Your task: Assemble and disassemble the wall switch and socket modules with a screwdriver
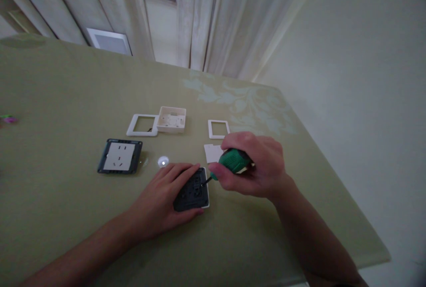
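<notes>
My right hand (256,165) is closed around the green handle of a screwdriver (234,161). Its dark shaft slants down to the left, and the tip meets the back of a black wall switch module (193,191) lying on the table. Fingers and thumb of my left hand (168,196) grip that module from its left side, along the top and bottom edges. A white rim shows at the module's right and lower edge. Just beyond my right hand lies a white switch plate (213,152), partly hidden by the fingers.
A wall socket (120,157) with a black frame lies on the left of the green-covered table (73,225). Farther back are a white cover frame (133,126), a white mounting box (171,119) and a second frame (218,121). Near my left fingers is a small shiny round piece (163,161).
</notes>
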The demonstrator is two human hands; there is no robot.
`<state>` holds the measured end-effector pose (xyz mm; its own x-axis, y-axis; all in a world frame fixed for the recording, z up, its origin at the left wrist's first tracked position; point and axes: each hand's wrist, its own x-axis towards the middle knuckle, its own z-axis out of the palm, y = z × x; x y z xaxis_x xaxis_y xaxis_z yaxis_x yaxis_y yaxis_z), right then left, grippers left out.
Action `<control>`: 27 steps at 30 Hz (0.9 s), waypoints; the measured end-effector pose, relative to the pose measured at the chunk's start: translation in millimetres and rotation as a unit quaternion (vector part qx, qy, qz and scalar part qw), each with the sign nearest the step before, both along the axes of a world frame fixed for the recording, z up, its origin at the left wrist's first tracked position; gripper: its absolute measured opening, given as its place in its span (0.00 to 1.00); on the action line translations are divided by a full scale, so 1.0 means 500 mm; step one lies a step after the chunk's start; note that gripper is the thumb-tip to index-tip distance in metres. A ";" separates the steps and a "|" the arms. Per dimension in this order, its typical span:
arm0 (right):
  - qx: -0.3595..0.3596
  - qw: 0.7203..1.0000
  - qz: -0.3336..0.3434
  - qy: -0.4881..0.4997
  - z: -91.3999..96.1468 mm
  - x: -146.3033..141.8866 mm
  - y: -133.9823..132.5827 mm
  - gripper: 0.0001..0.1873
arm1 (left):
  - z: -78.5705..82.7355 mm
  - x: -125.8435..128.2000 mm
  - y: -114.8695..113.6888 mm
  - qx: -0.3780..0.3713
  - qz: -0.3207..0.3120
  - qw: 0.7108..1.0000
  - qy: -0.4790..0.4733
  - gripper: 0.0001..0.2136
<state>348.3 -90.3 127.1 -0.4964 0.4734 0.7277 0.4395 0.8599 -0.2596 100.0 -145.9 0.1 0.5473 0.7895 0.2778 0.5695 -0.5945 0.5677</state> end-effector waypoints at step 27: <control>-0.136 0.975 0.034 -0.172 0.077 0.022 -0.050 0.10 | -0.003 0.000 0.001 -0.010 0.016 1.000 -0.025 0.38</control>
